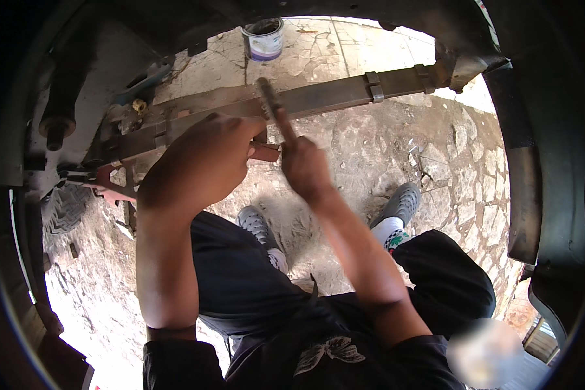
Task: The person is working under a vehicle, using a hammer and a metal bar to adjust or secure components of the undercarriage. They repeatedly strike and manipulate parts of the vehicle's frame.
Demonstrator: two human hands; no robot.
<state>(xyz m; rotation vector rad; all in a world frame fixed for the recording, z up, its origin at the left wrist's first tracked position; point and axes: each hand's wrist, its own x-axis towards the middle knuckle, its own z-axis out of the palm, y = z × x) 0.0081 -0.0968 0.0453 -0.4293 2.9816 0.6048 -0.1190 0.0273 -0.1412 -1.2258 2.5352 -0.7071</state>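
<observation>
My right hand is closed round a narrow brown stick-like tool, its darker end pointing up and away over a long flat leaf spring. The tool's exact kind cannot be made out. Left of it, my left hand is bent over the near side of the leaf spring, its fingers closed on a short reddish-brown metal piece. The back of that hand hides most of its fingers and part of the spring. Metal clips wrap round the spring on the right.
Dark vehicle bodywork surrounds the view, with a shock absorber at the left and a tyre below it. Beyond the spring stands an open white and purple can. My grey shoes rest on rough stony ground.
</observation>
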